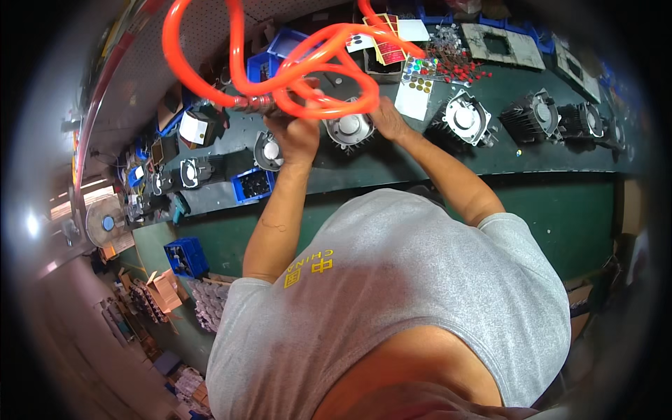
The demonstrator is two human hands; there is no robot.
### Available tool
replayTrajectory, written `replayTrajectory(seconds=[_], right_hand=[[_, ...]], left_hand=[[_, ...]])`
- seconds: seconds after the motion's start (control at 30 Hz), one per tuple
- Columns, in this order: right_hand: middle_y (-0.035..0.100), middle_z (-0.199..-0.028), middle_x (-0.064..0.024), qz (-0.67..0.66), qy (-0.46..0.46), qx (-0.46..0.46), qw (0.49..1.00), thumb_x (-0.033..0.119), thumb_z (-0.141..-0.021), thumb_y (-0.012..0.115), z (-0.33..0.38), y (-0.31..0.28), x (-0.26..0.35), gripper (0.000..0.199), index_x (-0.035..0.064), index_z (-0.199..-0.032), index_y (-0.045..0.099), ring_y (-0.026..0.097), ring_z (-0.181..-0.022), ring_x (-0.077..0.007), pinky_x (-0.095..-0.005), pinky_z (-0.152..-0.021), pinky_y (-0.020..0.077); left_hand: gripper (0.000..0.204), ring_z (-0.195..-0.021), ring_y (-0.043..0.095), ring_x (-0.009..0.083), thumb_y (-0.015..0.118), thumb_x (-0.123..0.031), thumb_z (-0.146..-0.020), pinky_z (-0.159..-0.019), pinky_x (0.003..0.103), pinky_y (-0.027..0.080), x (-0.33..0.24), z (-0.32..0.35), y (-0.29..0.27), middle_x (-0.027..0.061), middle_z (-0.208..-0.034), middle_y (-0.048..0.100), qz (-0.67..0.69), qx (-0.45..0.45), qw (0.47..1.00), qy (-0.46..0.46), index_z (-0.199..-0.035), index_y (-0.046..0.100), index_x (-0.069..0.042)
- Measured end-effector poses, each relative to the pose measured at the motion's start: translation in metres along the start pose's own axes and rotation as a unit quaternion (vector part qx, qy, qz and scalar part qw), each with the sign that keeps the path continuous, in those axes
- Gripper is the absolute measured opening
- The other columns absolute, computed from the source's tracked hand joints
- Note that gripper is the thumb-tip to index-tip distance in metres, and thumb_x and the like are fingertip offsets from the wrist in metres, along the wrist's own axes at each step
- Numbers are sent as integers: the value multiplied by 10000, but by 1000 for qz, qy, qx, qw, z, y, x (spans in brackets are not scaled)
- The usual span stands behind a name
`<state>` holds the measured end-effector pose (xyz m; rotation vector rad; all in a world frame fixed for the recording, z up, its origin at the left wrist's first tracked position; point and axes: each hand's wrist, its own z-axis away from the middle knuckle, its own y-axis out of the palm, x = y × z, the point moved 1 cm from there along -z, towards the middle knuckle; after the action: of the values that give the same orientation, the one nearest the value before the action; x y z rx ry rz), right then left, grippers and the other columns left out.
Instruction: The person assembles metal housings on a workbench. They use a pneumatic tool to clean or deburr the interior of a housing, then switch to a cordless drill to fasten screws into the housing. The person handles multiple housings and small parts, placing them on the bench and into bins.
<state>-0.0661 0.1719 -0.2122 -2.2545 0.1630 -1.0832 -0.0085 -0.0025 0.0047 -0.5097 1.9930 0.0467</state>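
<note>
An orange-red air hose (199, 77) loops in front of both hands and hides part of them. My left hand (297, 136) is closed, its fingers wrapped round an air tool by the hose's metal coupling (255, 103); the tool's body is mostly hidden. Below the hose loop, a round-faced finned metal housing (348, 131) stands on the green bench. My right hand (390, 120) grips this housing at its right side, with the fingertips partly covered by the hose. Close to my left wrist is another metal housing (268, 151).
More finned housings stand along the bench, one right of my right hand (465, 119) and one far left (196, 172). A blue bin (253, 185) of small dark parts sits at the front edge. Sticker sheets (413, 98) and red-capped parts (465, 70) lie behind.
</note>
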Motion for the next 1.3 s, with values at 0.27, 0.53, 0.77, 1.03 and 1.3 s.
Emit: replayTrajectory(seconds=[0.27, 0.53, 0.77, 1.03, 1.3], right_hand=[[617, -1357, -231, 20, -1, -1, 1000, 134, -1017, 501, 8, -11, -1, 160, 9, -1067, 588, 623, -1136, -410, -484, -949, 487], [619, -1353, -236, -38, 66, 7, 997, 147, -1018, 498, 5, -14, 11, 190, -8, -1057, 600, 624, -1133, -415, -491, -959, 478], [664, -1248, -259, -123, 138, 40, 982, 183, -1009, 504, -2, -16, 9, 339, -45, -1227, 629, 638, -1088, -413, -475, -958, 476], [697, -1177, -246, -177, 169, -14, 969, 216, -979, 509, 2, -14, 7, 460, -15, -1362, 617, 627, -1067, -434, -463, -1012, 469], [676, -978, -200, -148, 120, -30, 981, 239, -995, 477, 1, -14, 7, 465, -28, -1351, 611, 626, -921, -370, -456, -920, 467]], left_hand=[[98, -916, 649, 159, 777, -47, -886, -877, 331, 513, 6, 4, 3, 33, -982, 708, -67, -123, 990, 4, -973, 734, -31], [86, -921, 664, 156, 763, -67, -897, -922, 340, 502, 3, -2, -1, 22, -988, 729, -7, -94, 995, -30, -979, 744, -51], [156, -782, 658, 78, 769, -28, -835, -753, 272, 526, 1, -37, 11, 3, -879, 729, 31, 81, 989, -116, -981, 714, -30], [105, -727, 651, 90, 741, 5, -832, -659, 286, 521, 12, -40, 21, 24, -801, 713, -113, 111, 987, 11, -931, 707, -4], [134, -757, 642, 71, 768, 11, -839, -687, 265, 509, 1, -39, 25, -25, -857, 705, 22, 60, 997, -38, -944, 699, -35]])
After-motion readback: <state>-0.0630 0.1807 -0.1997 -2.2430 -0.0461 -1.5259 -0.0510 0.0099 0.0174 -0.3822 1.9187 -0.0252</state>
